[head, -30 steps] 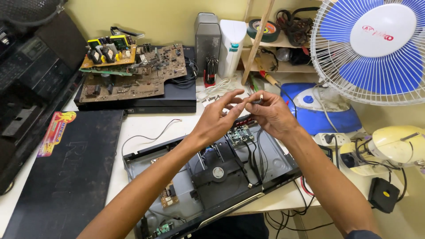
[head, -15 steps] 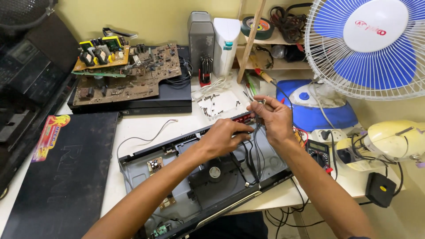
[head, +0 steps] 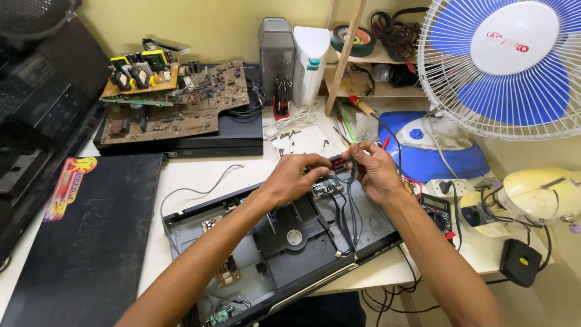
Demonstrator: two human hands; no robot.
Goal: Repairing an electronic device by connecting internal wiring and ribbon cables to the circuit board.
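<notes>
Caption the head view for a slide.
Both hands, left hand and right hand, work on wires above an opened disc player.

Blue fan [head: 505,66], circuit boards [head: 175,100]

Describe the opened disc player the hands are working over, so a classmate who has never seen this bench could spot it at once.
Start at the white table in front of the blue-bladed fan. At its near edge lies the opened disc player, under the left hand and right hand. Unlike the closed black player behind, its round spindle and wiring lie exposed.

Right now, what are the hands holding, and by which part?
Both hands, left hand and right hand, pinch a bundle of black wires near its upper end, above the opened disc player. The exact grip is unclear.
</notes>
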